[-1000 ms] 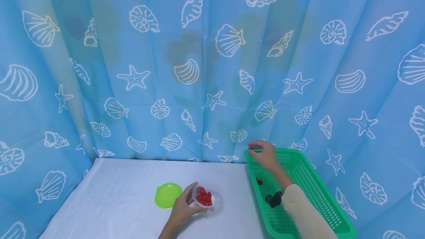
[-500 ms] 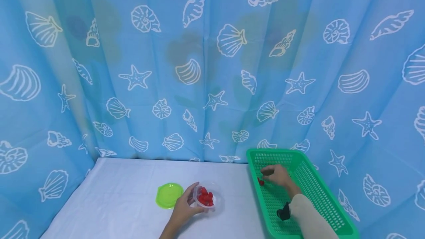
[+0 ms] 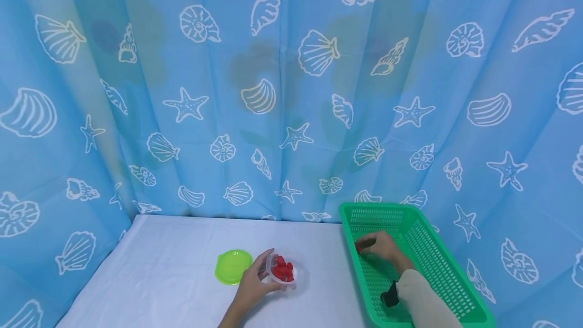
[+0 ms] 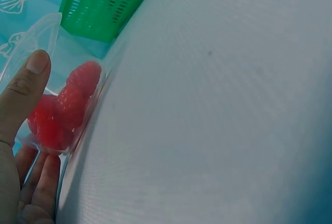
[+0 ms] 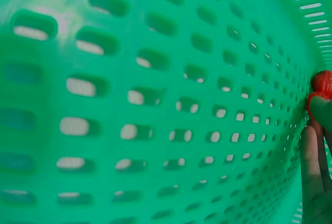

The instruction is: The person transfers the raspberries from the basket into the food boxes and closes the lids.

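Note:
My left hand holds a clear plastic container by its side, thumb and fingers curled round it. Several red raspberries lie inside, seen through the wall in the left wrist view. My right hand reaches down into the green basket. At the basket's left wall its thumb and fingers pinch a hollow red raspberry. A second raspberry sits right beside it, against the perforated wall. In the head view, the fingers mostly hide these berries.
A lime-green lid lies on the white-covered table, left of the container. The basket's raised rim stands between the container and my right hand. A blue shell-patterned curtain hangs behind the table.
From over the basket's far left corner, my right hand has come down inside to the raspberries and now pinches one. My left hand keeps holding the container in place.

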A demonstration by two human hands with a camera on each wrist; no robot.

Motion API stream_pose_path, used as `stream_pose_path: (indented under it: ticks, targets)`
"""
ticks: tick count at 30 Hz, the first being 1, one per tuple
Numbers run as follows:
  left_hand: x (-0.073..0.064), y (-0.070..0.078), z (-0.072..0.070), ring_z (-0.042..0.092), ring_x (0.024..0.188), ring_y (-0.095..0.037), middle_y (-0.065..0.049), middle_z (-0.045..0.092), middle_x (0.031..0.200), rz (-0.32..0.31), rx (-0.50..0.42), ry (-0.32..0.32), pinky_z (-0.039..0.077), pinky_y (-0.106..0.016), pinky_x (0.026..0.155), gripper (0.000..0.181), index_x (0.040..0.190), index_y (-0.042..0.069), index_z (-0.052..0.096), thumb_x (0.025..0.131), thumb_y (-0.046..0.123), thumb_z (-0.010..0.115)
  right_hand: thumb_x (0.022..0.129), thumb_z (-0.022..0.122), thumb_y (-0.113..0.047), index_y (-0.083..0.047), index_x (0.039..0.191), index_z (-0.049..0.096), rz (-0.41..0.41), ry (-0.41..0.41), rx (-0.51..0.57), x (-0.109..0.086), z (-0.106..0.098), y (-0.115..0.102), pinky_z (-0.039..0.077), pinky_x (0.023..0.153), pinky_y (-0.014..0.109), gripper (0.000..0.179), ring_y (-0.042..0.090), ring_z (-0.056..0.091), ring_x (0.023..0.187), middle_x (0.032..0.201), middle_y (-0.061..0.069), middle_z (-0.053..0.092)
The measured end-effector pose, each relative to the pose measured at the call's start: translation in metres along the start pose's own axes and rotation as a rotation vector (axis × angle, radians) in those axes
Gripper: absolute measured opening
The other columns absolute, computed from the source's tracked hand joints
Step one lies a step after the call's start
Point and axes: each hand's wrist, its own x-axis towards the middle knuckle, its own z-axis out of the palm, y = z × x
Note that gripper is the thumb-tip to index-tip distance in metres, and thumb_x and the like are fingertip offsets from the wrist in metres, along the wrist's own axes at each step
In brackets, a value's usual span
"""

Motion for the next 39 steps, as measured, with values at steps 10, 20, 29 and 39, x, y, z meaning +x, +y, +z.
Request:
stream_pose_path:
  ticks: [10,20,29,39]
  targets:
    - [0.0,0.004,0.001,0.048,0.131,-0.03,-0.006,0.053,0.141,-0.008,-0.021,-0.001,0.048,-0.038,0.099,0.093,0.145,0.027,0.045,0.064,0.041,0.09,0.074,0.08,0.002,-0.006,0.093,0.076,-0.011,0.053,-0.03,-0.003,0.0,0.0,0.057,0.07,0.037,0.021,0.02,0.066,0.081,0.088,0.006,0.072]
    - [0.001,0.003,0.001,0.048,0.131,-0.031,-0.008,0.053,0.141,-0.01,-0.023,-0.005,0.048,-0.038,0.099,0.097,0.145,0.025,0.045,0.062,0.045,0.09,0.083,0.073,-0.001,-0.003,0.101,0.074,0.006,0.115,0.002,-0.004,-0.007,-0.011,0.057,0.073,0.038,0.018,0.023,0.067,0.088,0.094,0.006,0.071]
    - [-0.001,0.003,-0.001,0.051,0.128,-0.032,-0.011,0.054,0.139,0.04,-0.027,-0.007,0.049,-0.035,0.098,0.095,0.146,0.018,0.044,0.065,0.04,0.089,0.086,0.075,-0.012,-0.005,0.106,0.074,-0.05,0.193,0.008,0.016,-0.023,-0.058,0.058,0.076,0.039,0.022,0.028,0.066,0.098,0.1,0.006,0.072]
    - [-0.001,0.002,0.001,0.051,0.127,-0.034,-0.011,0.055,0.138,0.028,-0.022,0.006,0.049,-0.037,0.096,0.096,0.145,0.017,0.045,0.064,0.043,0.089,0.087,0.074,-0.016,-0.013,0.105,0.075,-0.176,0.18,0.088,0.034,-0.031,-0.136,0.059,0.076,0.035,0.018,0.031,0.063,0.104,0.106,0.004,0.069]
